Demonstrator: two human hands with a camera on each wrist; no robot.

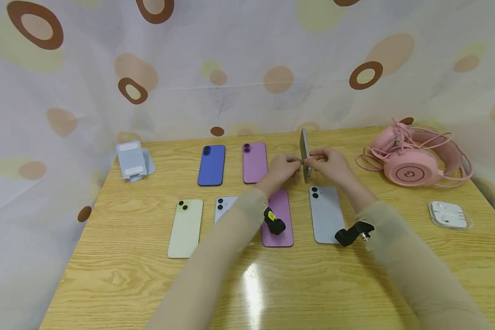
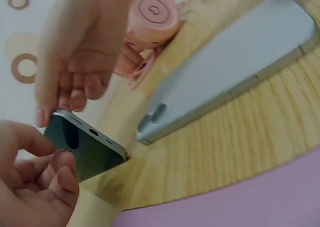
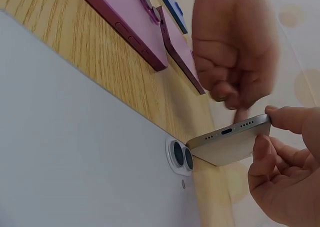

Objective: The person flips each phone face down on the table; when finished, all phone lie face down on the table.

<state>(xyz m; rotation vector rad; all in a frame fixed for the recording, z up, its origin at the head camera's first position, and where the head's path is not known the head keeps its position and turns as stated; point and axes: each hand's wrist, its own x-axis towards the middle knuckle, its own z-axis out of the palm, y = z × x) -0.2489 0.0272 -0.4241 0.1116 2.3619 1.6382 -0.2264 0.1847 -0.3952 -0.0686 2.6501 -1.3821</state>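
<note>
Both hands, left hand (image 1: 281,167) and right hand (image 1: 331,164), pinched the upright grey phone (image 1: 304,153) with their fingers near the tabletop's (image 1: 354,279) far edge.

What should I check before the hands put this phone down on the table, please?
1. Both hands grip the phone: ok, left hand and right hand pinch it on edge.
2. Phone off the table: ok in the wrist views; its lower end hangs above the wood.
3. Free spot in the far row, right of the purple phone: ok, bare wood there.
4. Clear of the grey phone: cannot tell; the lower corner hangs right by its lenses.
5. Headset cable away: ok, it lies apart.
</note>
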